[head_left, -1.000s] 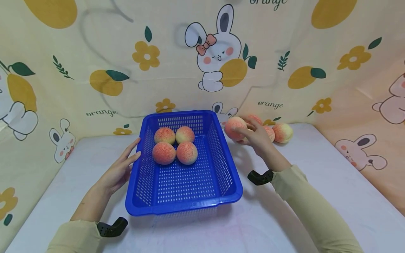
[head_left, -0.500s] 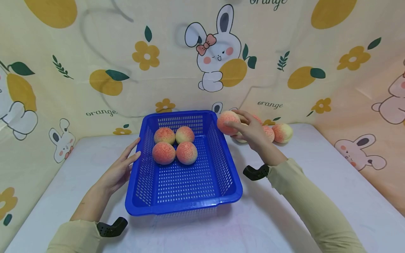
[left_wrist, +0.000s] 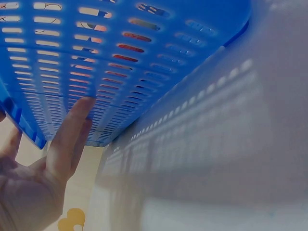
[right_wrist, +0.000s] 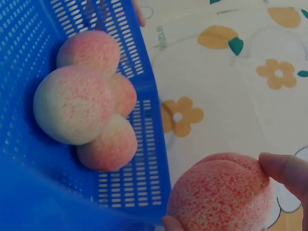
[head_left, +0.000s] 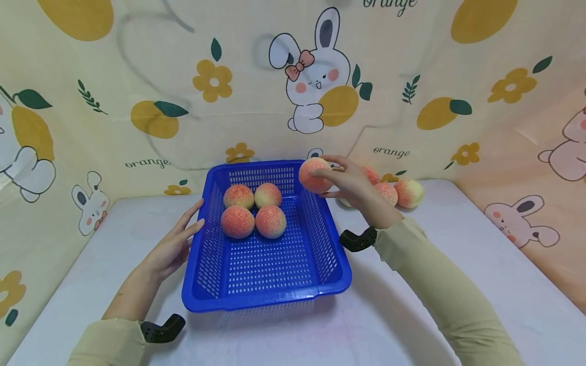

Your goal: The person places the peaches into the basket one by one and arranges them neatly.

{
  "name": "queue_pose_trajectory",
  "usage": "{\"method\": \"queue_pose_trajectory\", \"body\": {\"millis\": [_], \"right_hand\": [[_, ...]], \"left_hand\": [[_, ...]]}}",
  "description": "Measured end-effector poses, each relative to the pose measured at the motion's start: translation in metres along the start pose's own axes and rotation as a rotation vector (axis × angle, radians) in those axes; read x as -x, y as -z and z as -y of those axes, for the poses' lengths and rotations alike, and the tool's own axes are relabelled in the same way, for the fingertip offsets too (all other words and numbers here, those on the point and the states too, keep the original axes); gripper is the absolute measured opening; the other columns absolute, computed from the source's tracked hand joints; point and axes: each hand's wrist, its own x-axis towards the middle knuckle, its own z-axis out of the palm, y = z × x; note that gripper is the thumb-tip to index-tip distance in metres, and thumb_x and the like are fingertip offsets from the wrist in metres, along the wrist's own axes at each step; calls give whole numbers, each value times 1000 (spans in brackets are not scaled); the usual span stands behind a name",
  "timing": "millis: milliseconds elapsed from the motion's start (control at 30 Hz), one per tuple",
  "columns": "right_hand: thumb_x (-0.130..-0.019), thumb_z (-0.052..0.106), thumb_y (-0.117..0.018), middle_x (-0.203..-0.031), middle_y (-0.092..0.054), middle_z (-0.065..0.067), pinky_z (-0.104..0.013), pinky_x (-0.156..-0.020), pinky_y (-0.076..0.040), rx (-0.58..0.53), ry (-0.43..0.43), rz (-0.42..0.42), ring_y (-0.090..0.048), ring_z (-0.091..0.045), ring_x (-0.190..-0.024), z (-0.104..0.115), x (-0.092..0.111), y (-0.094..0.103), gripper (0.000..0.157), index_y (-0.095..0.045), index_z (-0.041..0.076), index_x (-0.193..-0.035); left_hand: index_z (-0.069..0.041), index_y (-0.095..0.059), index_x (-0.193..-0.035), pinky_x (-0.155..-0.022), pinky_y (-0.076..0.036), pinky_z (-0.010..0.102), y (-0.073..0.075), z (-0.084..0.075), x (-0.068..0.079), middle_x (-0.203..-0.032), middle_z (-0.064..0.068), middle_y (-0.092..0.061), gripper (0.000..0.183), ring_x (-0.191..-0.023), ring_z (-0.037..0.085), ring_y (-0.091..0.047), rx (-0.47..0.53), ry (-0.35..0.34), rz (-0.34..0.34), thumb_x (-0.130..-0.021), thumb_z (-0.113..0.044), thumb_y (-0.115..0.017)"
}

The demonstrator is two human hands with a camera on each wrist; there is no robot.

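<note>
One round peach (head_left: 314,176), finely speckled pinkish red over paler skin and creased at one end, was near the rear right corner of the blue basket (head_left: 265,301), pinched by the right hand (head_left: 350,184). The left hand (head_left: 169,249) had its grip spread against the basket's left side.

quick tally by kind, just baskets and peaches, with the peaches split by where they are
Basket: 1
Peaches in the basket: 4
Peach in the right hand: 1, the held peach
Peaches on the table: 4 visible, one mostly hidden by the right hand
Total: 10 visible (1 basket, 9 peaches)
</note>
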Motion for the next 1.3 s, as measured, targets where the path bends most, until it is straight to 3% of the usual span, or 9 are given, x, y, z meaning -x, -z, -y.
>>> {"method": "queue_pose_trajectory", "body": {"millis": [367, 533, 800, 833, 900, 1000, 1067, 1133, 1300], "right_hand": [[-94, 28, -62, -146, -33, -20, -49, -94, -50, 85, -39, 109, -45, -36, -128, 11, 1, -24, 66, -27, 14, -148], [-94, 25, -62, -147, -28, -19, -50, -95, -49, 110, -61, 131, -47, -37, -125, 11, -1, -37, 66, -26, 11, -148], [-92, 17, -63, -145, -34, -20, -50, -92, -51, 171, -101, 180, -51, -38, -121, 5, -9, -52, 66, -27, 7, -147], [-91, 16, -64, -146, -32, -20, -50, -91, -51, 177, -113, 183, -51, -38, -122, 4, -10, -53, 66, -28, 7, -146], [-91, 14, -64, -153, -14, -22, -50, -90, -52, 188, -131, 193, -49, -39, -124, 3, -11, -56, 66, -28, 6, -146], [-92, 10, -62, -153, -11, -23, -50, -89, -53, 206, -150, 200, -47, -42, -126, 0, -13, -60, 65, -28, 5, -146], [-93, 6, -58, -153, -13, -24, -49, -88, -53, 214, -157, 199, -48, -42, -125, -1, -13, -60, 62, -28, 3, -146], [-93, 3, -55, -148, -30, -24, -47, -87, -54, 235, -158, 195, -52, -40, -120, -1, -14, -60, 60, -29, 2, -147], [-95, 6, -52, -151, -30, -21, -43, -89, -54, 311, -168, 206, -57, -33, -114, 2, -11, -59, 60, -27, 0, -149]], "left_hand": [[-39, -6, -153, -77, -56, 25, 1, 0, 0, -124, -3, -49, 65, -97, 9, -67, -4, 2, -1, -101, -38, -44], [-39, -6, -153, -75, -56, 25, 1, 0, 1, -122, -3, -51, 65, -96, 9, -67, 1, 2, 0, -101, -37, -44], [-37, -6, -154, -76, -56, 24, -1, 0, 1, -123, -4, -51, 64, -98, 9, -66, 1, -9, 6, -102, -37, -43], [-37, -6, -154, -76, -56, 24, -1, 0, 1, -122, -4, -51, 64, -97, 9, -66, 4, -9, 7, -102, -37, -43], [-37, -6, -154, -75, -56, 24, -1, 0, 1, -121, -4, -53, 64, -96, 9, -67, 11, -8, 6, -102, -36, -43], [-37, -6, -154, -76, -56, 24, -2, 0, 1, -122, -3, -52, 64, -96, 9, -67, 5, -11, 5, -102, -36, -43], [-37, -6, -154, -76, -56, 24, -2, 1, 1, -123, -2, -50, 64, -97, 9, -66, -5, -14, 5, -102, -37, -43], [-37, -5, -154, -77, -56, 24, -1, 1, 0, -124, -2, -50, 64, -98, 9, -66, -9, -18, 7, -102, -37, -43], [-37, -6, -154, -76, -56, 24, 0, 1, 0, -121, -4, -53, 64, -96, 8, -67, 2, -19, 10, -102, -36, -43]]}}
